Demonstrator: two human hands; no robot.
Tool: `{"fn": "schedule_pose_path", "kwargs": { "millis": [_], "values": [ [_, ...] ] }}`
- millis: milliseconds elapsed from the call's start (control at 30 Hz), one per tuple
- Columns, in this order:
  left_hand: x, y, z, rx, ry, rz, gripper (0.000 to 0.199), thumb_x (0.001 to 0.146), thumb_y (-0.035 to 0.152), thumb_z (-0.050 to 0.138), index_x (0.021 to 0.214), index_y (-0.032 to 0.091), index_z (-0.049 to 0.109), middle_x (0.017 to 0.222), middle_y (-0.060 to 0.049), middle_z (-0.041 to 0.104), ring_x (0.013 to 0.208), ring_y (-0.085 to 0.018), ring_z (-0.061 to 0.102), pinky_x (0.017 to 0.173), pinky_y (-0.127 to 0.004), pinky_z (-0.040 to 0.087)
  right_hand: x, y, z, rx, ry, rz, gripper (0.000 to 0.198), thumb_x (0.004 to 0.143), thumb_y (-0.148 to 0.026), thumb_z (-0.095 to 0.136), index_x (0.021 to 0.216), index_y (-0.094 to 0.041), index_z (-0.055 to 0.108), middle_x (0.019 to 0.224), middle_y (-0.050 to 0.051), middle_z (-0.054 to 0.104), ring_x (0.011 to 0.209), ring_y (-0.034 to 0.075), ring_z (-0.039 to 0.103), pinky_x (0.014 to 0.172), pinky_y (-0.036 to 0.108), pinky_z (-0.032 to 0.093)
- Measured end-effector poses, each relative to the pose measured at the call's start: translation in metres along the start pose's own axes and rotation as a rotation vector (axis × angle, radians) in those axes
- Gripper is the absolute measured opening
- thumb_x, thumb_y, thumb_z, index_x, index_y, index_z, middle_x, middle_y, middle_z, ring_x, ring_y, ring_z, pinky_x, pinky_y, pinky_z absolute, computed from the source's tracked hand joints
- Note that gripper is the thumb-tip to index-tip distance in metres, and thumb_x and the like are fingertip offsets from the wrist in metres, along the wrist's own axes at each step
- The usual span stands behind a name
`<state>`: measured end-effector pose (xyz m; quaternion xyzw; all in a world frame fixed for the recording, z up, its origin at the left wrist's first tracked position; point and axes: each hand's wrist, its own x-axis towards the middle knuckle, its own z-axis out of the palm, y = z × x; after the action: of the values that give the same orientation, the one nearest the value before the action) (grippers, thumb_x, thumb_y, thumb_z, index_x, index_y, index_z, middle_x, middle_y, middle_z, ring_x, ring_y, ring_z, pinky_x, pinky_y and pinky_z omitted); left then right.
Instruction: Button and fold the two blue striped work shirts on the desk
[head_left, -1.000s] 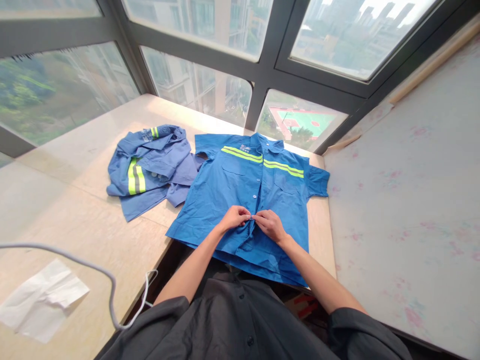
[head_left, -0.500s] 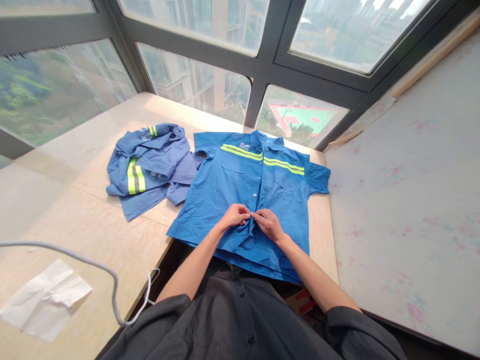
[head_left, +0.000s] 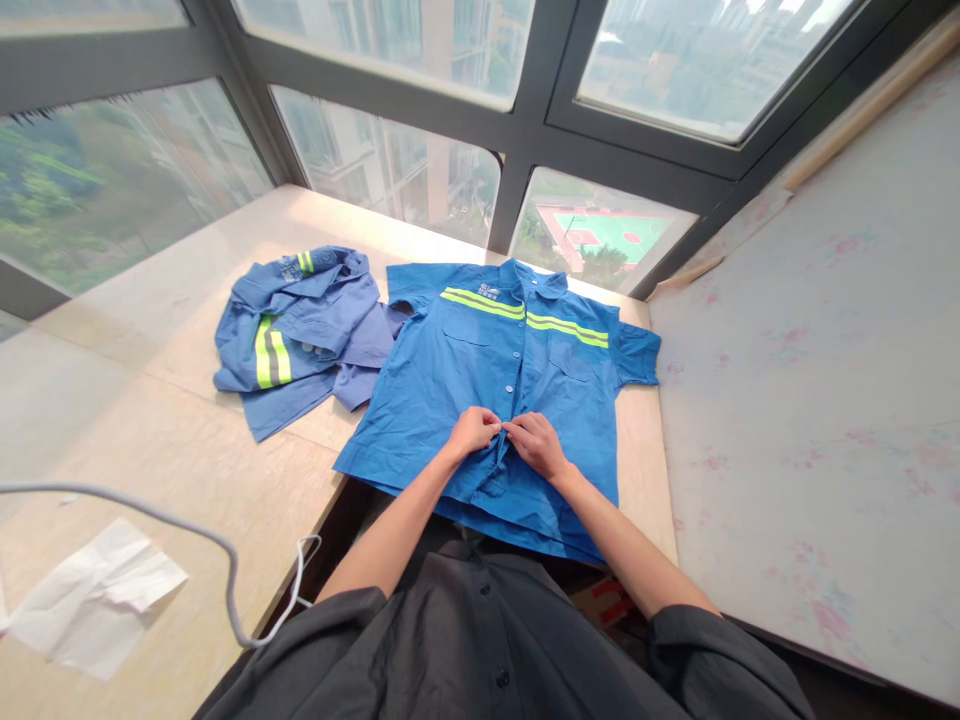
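A blue short-sleeved work shirt (head_left: 435, 410) with yellow-green and grey reflective bands lies front up, its collar towards the window and its hem over the near edge. My left hand (head_left: 477, 430) pinches the button placket low on the shirt front. Close against it, my right hand (head_left: 535, 442) is closed on the opposite front edge, fingertips almost meeting the left ones. Whatever button lies between the fingers is hidden. Higher up the placket, several light buttons show, one of them a small button (head_left: 509, 389) just above my hands.
A crumpled blue work garment (head_left: 330, 330) with reflective bands lies left of the shirt on the pale tabletop (head_left: 187, 430). Nearer are a white paper sheet (head_left: 97, 600) and a grey cable (head_left: 172, 518). Windows stand behind; a floral-papered wall (head_left: 810, 400) bounds the right.
Both hands stay at the same spot on the placket, with only a slight shift of the fingers. The shirt and the other garment have not visibly moved.
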<state>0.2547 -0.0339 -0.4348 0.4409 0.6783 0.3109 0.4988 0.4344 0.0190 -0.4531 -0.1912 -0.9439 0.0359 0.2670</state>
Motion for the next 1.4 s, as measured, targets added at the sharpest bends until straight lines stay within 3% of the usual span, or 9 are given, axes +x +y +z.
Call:
{"fn": "schedule_pose_path", "kwargs": {
  "millis": [167, 267, 500, 700, 833, 1100, 1400],
  "values": [
    [-0.003, 0.001, 0.0, 0.033, 0.015, 0.007, 0.008, 0.082, 0.016, 0.062, 0.081, 0.015, 0.07, 0.054, 0.004, 0.061, 0.048, -0.01, 0.059, 0.055, -0.019, 0.044, -0.001, -0.002, 0.001, -0.029, -0.004, 0.012, 0.022, 0.098, -0.02, 0.05, 0.104, -0.02, 0.072, 0.089, 0.008, 0.066, 0.081, 0.019, 0.054, 0.074, 0.034, 0.041],
    [-0.003, 0.0, 0.0, 0.031, 0.029, 0.02, 0.012, 0.081, 0.014, 0.063, 0.093, 0.016, 0.066, 0.053, 0.006, 0.06, 0.049, -0.011, 0.06, 0.055, -0.019, 0.044, 0.0, -0.002, 0.003, -0.015, -0.018, 0.004, 0.022, 0.098, -0.018, 0.051, 0.107, -0.02, 0.071, 0.09, 0.008, 0.066, 0.083, 0.02, 0.054, 0.074, 0.034, 0.041],
    [-0.001, -0.006, -0.001, 0.03, -0.029, 0.064, 0.017, 0.082, 0.013, 0.059, 0.099, 0.018, 0.062, 0.057, 0.005, 0.063, 0.053, -0.013, 0.063, 0.058, -0.022, 0.047, 0.005, 0.004, 0.004, 0.036, -0.138, -0.017, 0.029, 0.1, -0.016, 0.044, 0.108, -0.023, 0.07, 0.09, 0.007, 0.064, 0.082, 0.02, 0.052, 0.075, 0.034, 0.04],
    [-0.026, 0.004, 0.002, 0.293, 0.072, 0.23, 0.026, 0.088, 0.014, 0.048, 0.109, 0.019, 0.062, 0.089, -0.005, 0.073, 0.084, -0.019, 0.069, 0.076, -0.027, 0.049, 0.01, 0.011, 0.002, 0.005, -0.206, -0.089, 0.028, 0.101, -0.019, 0.042, 0.103, -0.02, 0.069, 0.086, 0.008, 0.061, 0.08, 0.021, 0.049, 0.074, 0.035, 0.038],
    [-0.046, 0.012, 0.008, 0.46, 0.14, 0.284, 0.033, 0.086, 0.025, 0.057, 0.119, 0.018, 0.057, 0.096, -0.008, 0.072, 0.089, -0.023, 0.068, 0.076, -0.029, 0.049, 0.015, 0.012, -0.001, -0.032, -0.225, -0.142, 0.027, 0.1, -0.016, 0.04, 0.101, -0.016, 0.068, 0.086, 0.008, 0.06, 0.079, 0.022, 0.048, 0.073, 0.035, 0.037],
    [-0.053, 0.02, 0.019, 0.748, 0.205, 0.19, 0.031, 0.092, 0.022, 0.05, 0.121, 0.016, 0.055, 0.095, -0.013, 0.073, 0.089, -0.028, 0.07, 0.076, -0.033, 0.048, 0.024, 0.015, -0.006, -0.079, -0.263, -0.19, 0.03, 0.103, -0.026, 0.039, 0.092, -0.018, 0.066, 0.083, 0.007, 0.059, 0.077, 0.021, 0.046, 0.073, 0.033, 0.036],
    [-0.048, 0.006, 0.02, 0.667, 0.249, 0.233, 0.033, 0.093, 0.021, 0.049, 0.125, 0.02, 0.056, 0.097, -0.011, 0.073, 0.092, -0.025, 0.069, 0.081, -0.031, 0.048, 0.027, 0.024, -0.003, -0.003, -0.292, -0.211, 0.03, 0.103, -0.027, 0.042, 0.091, -0.02, 0.068, 0.084, 0.006, 0.062, 0.077, 0.019, 0.05, 0.072, 0.031, 0.037]
  ]
}}
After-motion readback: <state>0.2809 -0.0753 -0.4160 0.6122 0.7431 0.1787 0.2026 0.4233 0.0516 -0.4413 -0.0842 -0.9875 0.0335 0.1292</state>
